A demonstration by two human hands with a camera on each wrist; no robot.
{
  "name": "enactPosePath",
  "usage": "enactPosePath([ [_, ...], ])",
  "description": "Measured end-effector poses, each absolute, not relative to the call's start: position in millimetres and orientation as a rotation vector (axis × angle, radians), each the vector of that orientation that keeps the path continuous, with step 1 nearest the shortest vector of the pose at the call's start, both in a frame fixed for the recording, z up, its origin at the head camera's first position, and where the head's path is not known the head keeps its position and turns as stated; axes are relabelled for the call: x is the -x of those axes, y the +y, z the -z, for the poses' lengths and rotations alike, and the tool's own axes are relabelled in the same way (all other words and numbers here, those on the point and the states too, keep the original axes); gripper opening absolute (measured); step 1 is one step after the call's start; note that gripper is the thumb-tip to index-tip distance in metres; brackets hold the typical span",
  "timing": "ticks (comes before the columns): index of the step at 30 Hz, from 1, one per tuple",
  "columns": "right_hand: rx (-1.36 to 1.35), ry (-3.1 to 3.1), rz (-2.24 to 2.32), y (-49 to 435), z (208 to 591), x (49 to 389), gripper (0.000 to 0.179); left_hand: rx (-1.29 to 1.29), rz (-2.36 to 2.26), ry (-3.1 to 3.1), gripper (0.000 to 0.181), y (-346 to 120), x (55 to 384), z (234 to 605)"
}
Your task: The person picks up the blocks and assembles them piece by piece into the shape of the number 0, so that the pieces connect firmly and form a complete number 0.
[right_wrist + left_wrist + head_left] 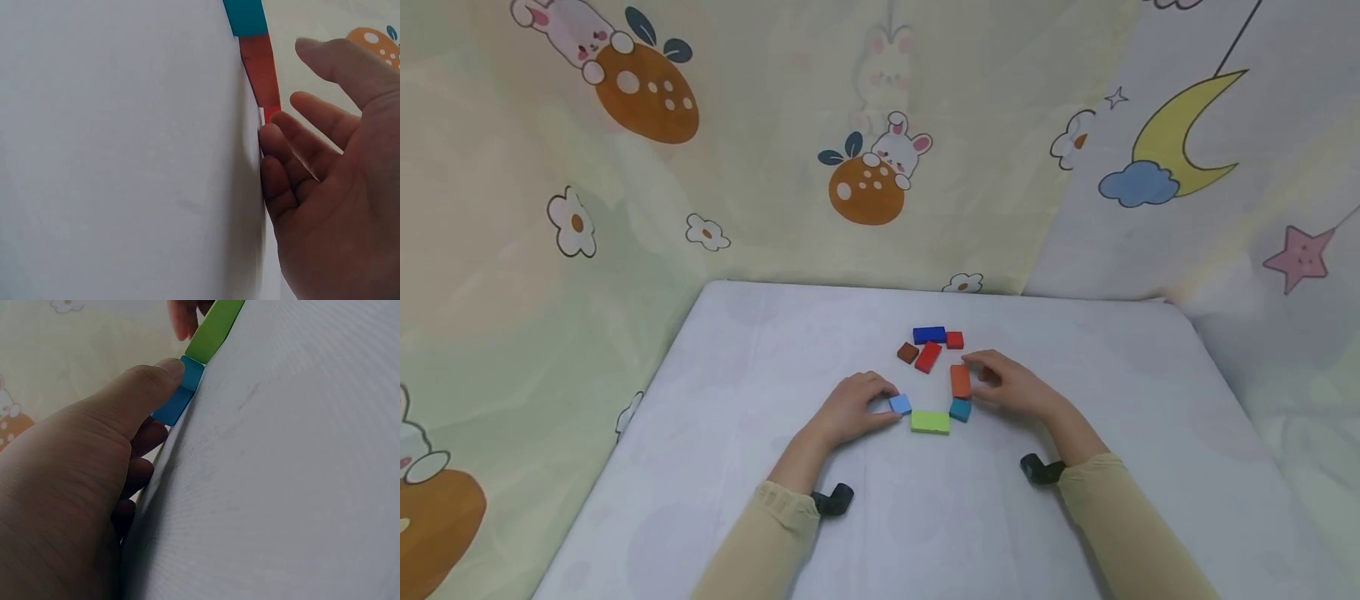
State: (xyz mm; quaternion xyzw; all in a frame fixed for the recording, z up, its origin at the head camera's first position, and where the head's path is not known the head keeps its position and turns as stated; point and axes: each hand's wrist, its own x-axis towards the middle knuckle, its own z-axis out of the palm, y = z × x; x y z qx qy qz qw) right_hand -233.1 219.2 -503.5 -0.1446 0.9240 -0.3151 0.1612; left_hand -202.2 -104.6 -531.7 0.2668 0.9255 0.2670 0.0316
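Observation:
My left hand (855, 407) pinches a light blue block (900, 405) between thumb and fingers. In the left wrist view the thumb lies along this blue block (180, 394), whose corner meets the green block (214, 331). On the table the lime green block (930, 422) lies just right of it, with a teal block (960, 409) at its far right corner. An orange block (960, 381) continues the line away from the teal one. Beside the orange block is my right hand (1011, 385), its thumb and fingers spread apart around nothing, as the right wrist view shows.
Farther back lie a dark blue block (929, 335), a small red block (955, 340), a longer red block (928, 357) and a brown block (907, 353). They stand on the white-covered table (760, 350). A printed cloth (760, 150) hangs behind and at the sides.

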Motion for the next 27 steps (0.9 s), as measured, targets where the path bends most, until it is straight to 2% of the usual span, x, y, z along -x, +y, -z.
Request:
enactPosePath([
  [8,0.335,2.672,0.998,212.3,506.1,220.5,0.047,-0.807,-0.833,2.847,0.038,-107.6,201.2,532.9],
  [27,0.287,2.773,1.072,204.2,522.0,192.4,0.046,-0.821,-0.861,2.840,0.038,-106.2,203.5,534.3],
])
